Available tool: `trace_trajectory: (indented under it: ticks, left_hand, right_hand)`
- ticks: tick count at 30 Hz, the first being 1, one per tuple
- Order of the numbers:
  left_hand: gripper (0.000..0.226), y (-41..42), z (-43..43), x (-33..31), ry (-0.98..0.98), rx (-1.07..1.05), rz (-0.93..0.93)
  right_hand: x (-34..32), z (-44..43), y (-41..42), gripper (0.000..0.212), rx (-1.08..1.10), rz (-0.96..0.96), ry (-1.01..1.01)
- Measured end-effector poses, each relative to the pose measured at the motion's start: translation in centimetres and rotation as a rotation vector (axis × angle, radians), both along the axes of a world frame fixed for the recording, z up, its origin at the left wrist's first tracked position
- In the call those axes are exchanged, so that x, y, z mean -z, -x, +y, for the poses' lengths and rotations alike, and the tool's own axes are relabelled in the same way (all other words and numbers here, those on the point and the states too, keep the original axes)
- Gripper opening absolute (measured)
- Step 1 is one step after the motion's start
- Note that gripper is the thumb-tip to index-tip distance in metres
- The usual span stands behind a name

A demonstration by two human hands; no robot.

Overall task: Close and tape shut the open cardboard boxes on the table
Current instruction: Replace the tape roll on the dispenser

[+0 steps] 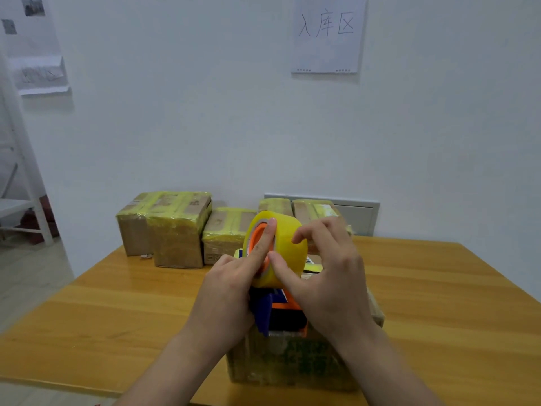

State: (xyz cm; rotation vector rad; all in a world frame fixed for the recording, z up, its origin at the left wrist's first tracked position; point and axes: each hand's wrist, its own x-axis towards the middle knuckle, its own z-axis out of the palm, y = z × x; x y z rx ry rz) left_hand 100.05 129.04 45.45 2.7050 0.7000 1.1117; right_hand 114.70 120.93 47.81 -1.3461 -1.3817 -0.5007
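Both forearms reach in over the near edge of the table (pixel 102 317), above the cardboard box (pixel 292 364) that stands just inside that edge, right of the middle. A blue and orange tape dispenser (pixel 281 315) sits on the box top, and the hands hide most of that top, so I cannot tell whether the flaps lie flat or how much tape they carry.

The left hand (pixel 231 288) grasps the tape dispenser from its left side, index finger laid straight along the orange hub. The right hand (pixel 330 276) is curled round the yellow tape roll (pixel 281 241), thumb on the near face and fingers over the far side. It looks as if the person is hunting for the loose end of the tape, or seating the roll.

To do this well:
- Steady the hub with the left index finger while the right hand turns the roll slowly, nail feeling for the edge.
- Peel the end across its full width, or it may split into a strip.
- Thread it under the roller to the blade before pressing down on the box.
- Check that the flaps meet before the first strip goes on.

Sealed boxes (pixel 172 230), wrapped in yellow tape, stand in a row along the far edge
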Motion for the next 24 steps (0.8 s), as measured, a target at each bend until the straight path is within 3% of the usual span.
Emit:
trace_trajectory:
  ticks: [5,12,18,24]
  left_hand:
    - [0.132,-0.1,0.2,0.2,0.024,-0.010,-0.014]
    - [0.131,-0.2,0.3,0.3,-0.002,0.004,-0.017]
    - [0.128,-0.1,0.1,0.1,0.031,0.008,-0.022]
    - [0.131,-0.3,0.2,0.3,0.040,-0.018,-0.012]
  right_hand:
    - [-0.7,0.2,0.1,0.023,-0.022,-0.106,0.079]
    - [-0.7,0.4,0.8,0.017,0.022,-0.076,0.068]
    - [-1.0,1.4,1.1,0.012,0.104,-0.109,-0.040]
    - [-0.8,1.9,0.7,0.022,0.075,-0.105,-0.036]
